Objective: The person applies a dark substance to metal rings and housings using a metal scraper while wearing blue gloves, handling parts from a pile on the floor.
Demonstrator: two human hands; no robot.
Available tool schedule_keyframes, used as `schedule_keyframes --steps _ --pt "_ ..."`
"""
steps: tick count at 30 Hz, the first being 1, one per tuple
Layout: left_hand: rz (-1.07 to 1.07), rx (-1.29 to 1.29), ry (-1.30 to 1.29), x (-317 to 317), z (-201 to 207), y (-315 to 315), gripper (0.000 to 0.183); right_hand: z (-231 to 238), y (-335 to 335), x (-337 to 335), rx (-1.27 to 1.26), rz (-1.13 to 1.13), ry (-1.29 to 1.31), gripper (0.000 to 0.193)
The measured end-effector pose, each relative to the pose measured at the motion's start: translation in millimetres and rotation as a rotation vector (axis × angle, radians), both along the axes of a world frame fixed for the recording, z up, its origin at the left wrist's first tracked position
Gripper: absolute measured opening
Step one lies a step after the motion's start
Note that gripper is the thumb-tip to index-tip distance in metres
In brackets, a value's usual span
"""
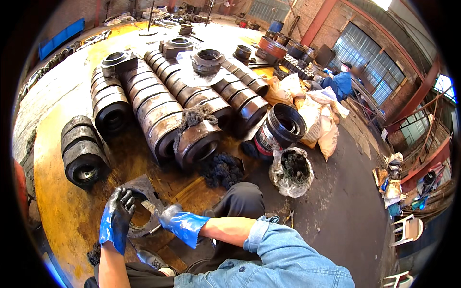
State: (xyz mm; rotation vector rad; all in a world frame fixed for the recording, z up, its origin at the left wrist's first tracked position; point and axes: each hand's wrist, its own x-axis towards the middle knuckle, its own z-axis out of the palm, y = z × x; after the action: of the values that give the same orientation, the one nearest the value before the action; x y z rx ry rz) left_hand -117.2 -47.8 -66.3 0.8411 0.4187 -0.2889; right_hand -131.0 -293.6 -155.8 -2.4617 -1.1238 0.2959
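Observation:
My left hand (119, 211), in a blue glove blackened over the fingers, curls around the left side of a flat grey metal housing (143, 185) with a large round hole. At the housing's right edge, my right hand (174, 217) in a matching glove is closed on it; its fingertips are partly hidden. The housing stands tilted above the stained yellow floor (72, 225), close to my shoe (151, 258). Just beyond lies a heap of dark rags or fibre waste (223, 170). A similar grey tangle (196, 117) rests on a thick metal ring (197, 139).
Long rows of stacked metal rings (146, 108) lie ahead, with a shorter stack (82, 149) at left. A black bucket (280, 129) and a plastic-lined container of dark matter (294, 169) stand at right, before pale sacks (319, 120). A person in blue (340, 82) sits farther back.

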Motion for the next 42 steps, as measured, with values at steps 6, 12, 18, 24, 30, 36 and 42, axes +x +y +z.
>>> schedule_keyframes --steps 6,12,18,24,30,36,42 --pt "0.051 -0.029 0.003 -0.5 6.5 -3.6 0.034 25.7 -3.7 -15.9 0.085 0.027 -0.229 0.027" --pt "-0.004 -0.059 -0.033 5.7 -16.7 19.5 0.047 -5.7 22.7 -16.4 -0.199 -0.006 -0.339 0.031" --pt "-0.042 -0.072 -0.051 8.2 -16.3 7.9 0.044 -143.4 34.5 -6.6 -0.189 -0.084 -0.331 0.031" --pt "-0.015 -0.063 -0.048 5.6 -15.3 15.9 0.042 -75.7 36.2 -8.4 -0.335 0.029 -0.214 0.030" --pt "-0.010 -0.044 -0.018 7.3 -12.2 6.7 0.043 -63.9 30.7 -14.8 -0.354 0.010 -0.231 0.032" --pt "-0.031 -0.061 -0.013 10.4 -22.7 13.6 0.045 -27.1 18.5 -20.1 -0.144 -0.066 -0.227 0.030" --pt "-0.045 -0.062 -0.029 9.7 -25.9 14.0 0.048 -17.8 13.7 -18.1 -0.203 0.014 -0.240 0.025"
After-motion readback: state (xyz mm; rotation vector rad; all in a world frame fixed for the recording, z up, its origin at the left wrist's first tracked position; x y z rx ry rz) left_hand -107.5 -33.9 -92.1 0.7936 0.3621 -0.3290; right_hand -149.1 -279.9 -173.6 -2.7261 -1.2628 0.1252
